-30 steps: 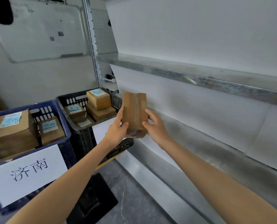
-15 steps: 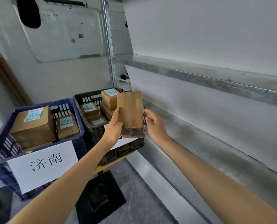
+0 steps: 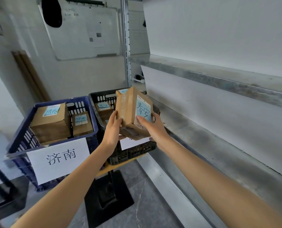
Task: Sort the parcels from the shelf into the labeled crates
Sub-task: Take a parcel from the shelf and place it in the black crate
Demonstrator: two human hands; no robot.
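Tilted parcel point(image 3: 127, 109) gripped between outstretched left hand point(image 3: 111, 129) and right hand point(image 3: 154, 128)

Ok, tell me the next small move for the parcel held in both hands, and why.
Probably lower the parcel into the black crate just behind it. Its blue label reads 泰安, not the 济南 on the blue crate's sign, and a smaller parcel in the black crate seems to carry the same label.

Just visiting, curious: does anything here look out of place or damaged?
Nothing stands out. Parcels in the blue crate carry the same characters as its sign. The held parcel tilts only because the left hand and right hand grip it over the black crate.
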